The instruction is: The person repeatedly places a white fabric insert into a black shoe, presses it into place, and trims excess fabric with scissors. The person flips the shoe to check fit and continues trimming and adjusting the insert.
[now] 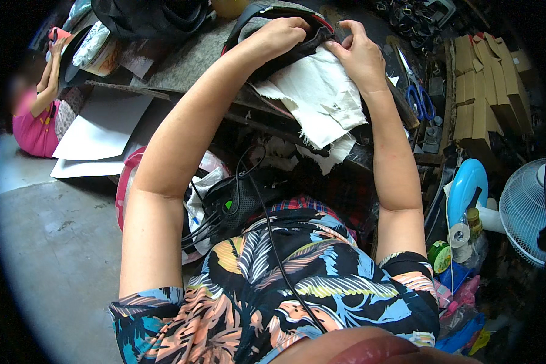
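A black fabric piece with red edging [280, 63] lies bunched on the worktable ahead of me; its full shape is hidden in its folds. My left hand [280, 37] is closed on its upper part, fingertips curled into the dark cloth. At its right edge is my right hand [359, 56], with the index finger bent and the thumb tip apart from it, close to the white cloth. I see nothing clearly between those fingers. That frayed white cloth [319, 97] spreads from under the black fabric and hangs over the table's near edge.
Blue-handled scissors [417, 97] lie right of my right hand. Stacked cardboard pieces [482, 91], a white fan [525, 209] and a blue round object [467, 191] stand further right. White sheets [103, 124] jut out at left, near another person [36, 121]. A black cable [273, 242] crosses my lap.
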The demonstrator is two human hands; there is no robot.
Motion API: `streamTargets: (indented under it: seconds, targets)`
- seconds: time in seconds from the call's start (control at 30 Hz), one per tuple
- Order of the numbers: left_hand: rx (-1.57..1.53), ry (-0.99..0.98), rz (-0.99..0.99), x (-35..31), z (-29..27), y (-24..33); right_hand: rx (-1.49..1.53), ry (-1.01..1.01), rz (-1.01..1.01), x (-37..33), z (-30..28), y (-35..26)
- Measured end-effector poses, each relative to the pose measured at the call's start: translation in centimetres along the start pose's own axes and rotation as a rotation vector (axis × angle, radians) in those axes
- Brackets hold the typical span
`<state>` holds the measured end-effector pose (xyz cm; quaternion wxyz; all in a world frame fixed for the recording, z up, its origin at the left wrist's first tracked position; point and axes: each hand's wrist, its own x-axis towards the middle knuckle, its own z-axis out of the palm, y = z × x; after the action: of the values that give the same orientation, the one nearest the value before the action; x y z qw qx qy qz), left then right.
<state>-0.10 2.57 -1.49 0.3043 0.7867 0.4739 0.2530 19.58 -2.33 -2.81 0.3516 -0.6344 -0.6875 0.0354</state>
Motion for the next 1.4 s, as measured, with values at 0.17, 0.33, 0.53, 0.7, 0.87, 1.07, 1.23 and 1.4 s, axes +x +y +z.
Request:
streamTargets:
  seconds: [0.17, 0.33, 0.53, 0.7, 0.87, 1.07, 1.23, 1.4]
  targets:
    - [-0.031, -0.056, 0.072, -0.6, 0.2, -0.5, -0.027, 0.332, -0.596, 0.7, -1.6, -0.8]
    - [-0.12, -0.036, 0.059, -0.5, 0.6, -1.0, 0.108, -0.151, -0.457, 1.1, -1.0, -2.3]
    - [-0.135, -0.033, 0.086, -0.8, 0.6, -1.0, 0.006, -0.159, -0.558, 1.6, 0.1, -1.2]
    - [0.09, -0.106, 0.174, -1.8, 0.7, -0.6, 0.09, -0.207, -0.519, 1.1, 0.1, 0.5]
    - [0.254, -0.154, 0.337, -3.1, 1.1, -0.1, 0.19, -0.322, -0.392, 0.2, -1.3, 1.1]
    - [0.498, -0.026, 0.432, -4.6, 2.4, 0.7, 0.328, -0.16, -0.474, 1.3, -4.2, 2.3]
    - [0.516, -0.056, 0.432, -4.5, 1.6, 0.6, 0.124, -0.282, -0.53, 2.1, -3.2, 2.6]
    - [0.514, -0.077, 0.391, -5.6, -0.7, -0.8, 0.192, -0.329, -0.596, 2.6, -1.9, 2.1]
